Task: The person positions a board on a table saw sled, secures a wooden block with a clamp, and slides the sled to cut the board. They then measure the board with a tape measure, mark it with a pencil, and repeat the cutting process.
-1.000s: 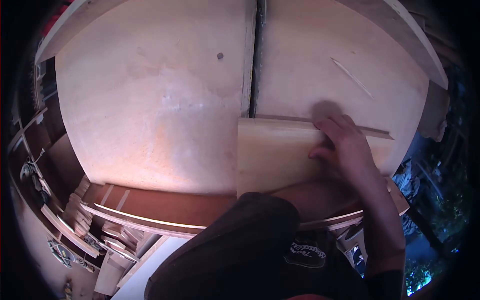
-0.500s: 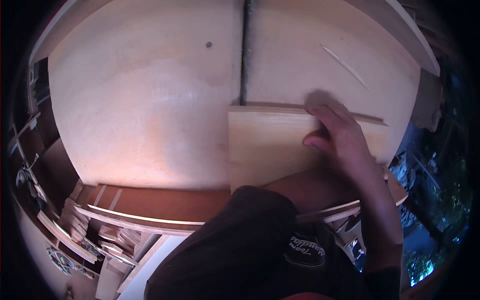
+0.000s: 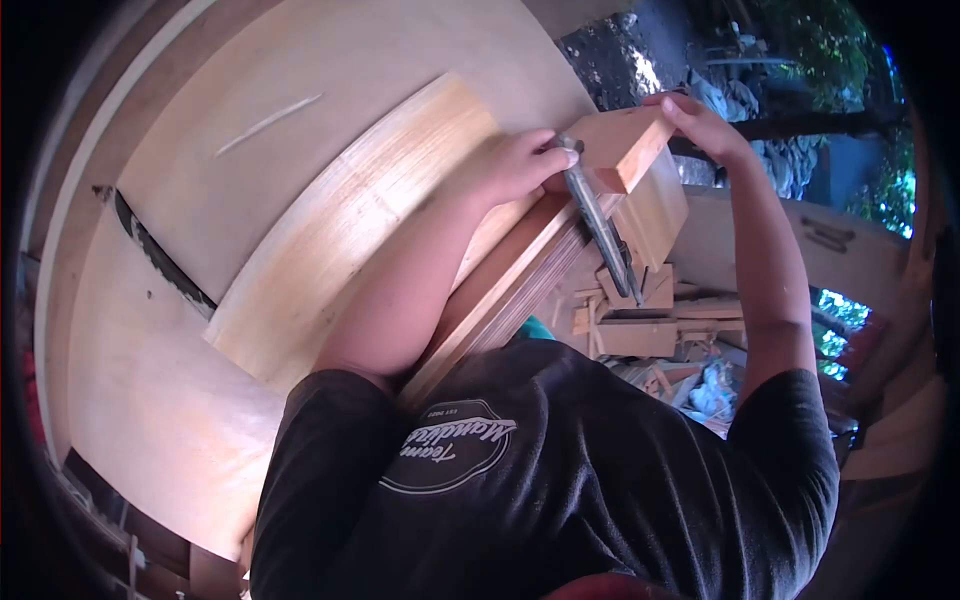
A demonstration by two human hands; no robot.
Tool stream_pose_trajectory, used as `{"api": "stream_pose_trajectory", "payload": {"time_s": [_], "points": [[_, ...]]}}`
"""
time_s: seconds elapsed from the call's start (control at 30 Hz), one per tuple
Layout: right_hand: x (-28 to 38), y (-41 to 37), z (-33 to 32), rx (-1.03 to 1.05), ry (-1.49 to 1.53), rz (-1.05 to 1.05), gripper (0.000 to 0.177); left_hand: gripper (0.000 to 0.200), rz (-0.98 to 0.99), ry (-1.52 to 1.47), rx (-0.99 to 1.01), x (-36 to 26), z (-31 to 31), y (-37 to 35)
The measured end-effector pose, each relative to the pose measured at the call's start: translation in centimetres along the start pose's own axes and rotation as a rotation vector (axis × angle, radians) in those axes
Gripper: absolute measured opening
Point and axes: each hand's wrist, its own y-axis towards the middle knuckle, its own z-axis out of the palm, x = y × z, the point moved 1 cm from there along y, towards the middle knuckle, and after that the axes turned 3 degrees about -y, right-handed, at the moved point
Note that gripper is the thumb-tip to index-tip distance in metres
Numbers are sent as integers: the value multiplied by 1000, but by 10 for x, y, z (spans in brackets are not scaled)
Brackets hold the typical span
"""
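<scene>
The left hand (image 3: 512, 172) is bent at the top of the clamp (image 3: 598, 222), thumb against the metal; from here I can't quite tell whether the fingers close round it. The right hand (image 3: 705, 130) pinches the block (image 3: 645, 150) at its far upper corner, thumb and fingers drawn together. The block is pale wood with an orange-tinted narrow face, tilted at the edge of the table (image 3: 400, 40), just beside the clamp. The clamp's dark bar slants down past that edge. A wide, pale board (image 3: 350, 210) lies on the table, near a thin stick (image 3: 268, 124). Offcuts (image 3: 640, 337) are heaped below.
</scene>
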Motion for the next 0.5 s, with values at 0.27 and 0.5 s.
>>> {"api": "stream_pose_trajectory", "payload": {"time_s": [0.27, 0.5], "points": [[-28, 16, 8, -8, -4, -136, 59, 30, -42, 110, 9, 1, -5, 1], [-30, 24, 17, -75, 22, -117, 53, 33, -41, 110, 10, -14, -7, -5]]}}
